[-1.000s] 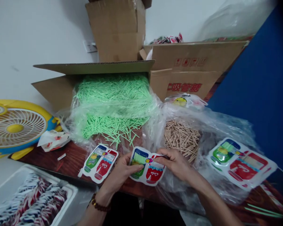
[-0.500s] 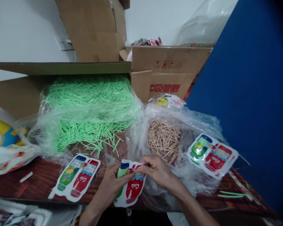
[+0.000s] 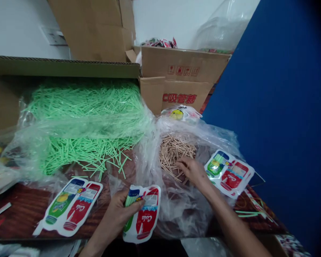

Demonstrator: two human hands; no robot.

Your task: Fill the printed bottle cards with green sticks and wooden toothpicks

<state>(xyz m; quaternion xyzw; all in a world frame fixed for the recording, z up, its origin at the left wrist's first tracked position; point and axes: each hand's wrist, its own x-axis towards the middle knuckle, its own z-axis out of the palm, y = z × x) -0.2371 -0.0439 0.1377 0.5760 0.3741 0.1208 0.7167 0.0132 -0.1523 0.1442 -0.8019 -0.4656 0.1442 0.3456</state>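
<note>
A cola-and-green-bottle printed pouch [image 3: 149,217] is held near the table's front edge by my left hand [image 3: 123,207], its thumb across the front. My right hand [image 3: 191,169] reaches over the pile of thin brown sticks [image 3: 171,151], fingers bent together at the pile's right part; what the fingertips hold is too small to tell. Another printed pouch [image 3: 69,207] lies flat to the left of my left hand. On plastic film right of my right hand lies one more pouch [image 3: 228,175]. Green sticks [image 3: 91,103] fill a plastic-lined carton at the left.
Cardboard boxes [image 3: 176,66] stand at the back against the wall. Crumpled clear plastic [image 3: 182,210] covers the middle of the table. A blue panel [image 3: 270,107] rises at the right. A few loose green sticks [image 3: 247,214] lie near the right edge.
My right hand has left the pouch and moved up and right to the brown sticks. My left hand still holds the pouch. The view has shifted, so the scene sits further left.
</note>
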